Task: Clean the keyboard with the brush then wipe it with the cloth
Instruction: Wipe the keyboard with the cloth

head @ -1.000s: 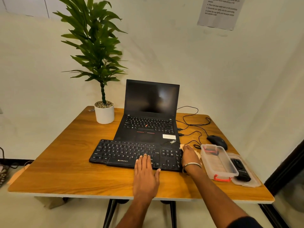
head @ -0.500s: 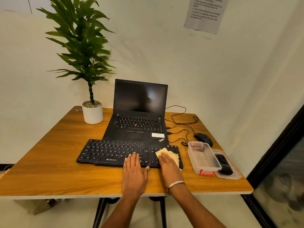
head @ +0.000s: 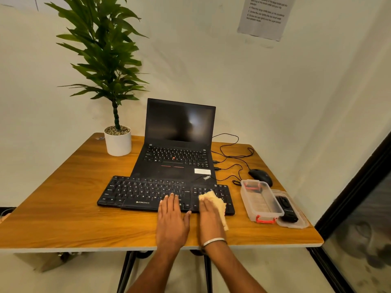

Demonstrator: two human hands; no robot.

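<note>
A black keyboard (head: 148,192) lies on the wooden table (head: 63,218) in front of an open laptop (head: 179,144). My left hand (head: 172,220) rests flat with straight fingers on the keyboard's front edge, right of its middle. My right hand (head: 209,218) presses a pale yellow cloth (head: 215,203) flat onto the keyboard's right end. Part of the cloth sticks out beyond my fingers and trails down to the table beside my palm. A black object, perhaps the brush (head: 286,208), lies on a clear lid at the right.
A clear plastic box (head: 261,199) with red clips stands right of the keyboard, its lid (head: 296,224) beside it. A black mouse (head: 261,176) and cables lie behind the box. A potted plant (head: 117,140) stands at the back left. A dark doorframe borders the right.
My right hand took the cloth from beside the box and brought it left onto the keyboard's right end. My left hand stayed on the keyboard's front edge. The camera shifted.
</note>
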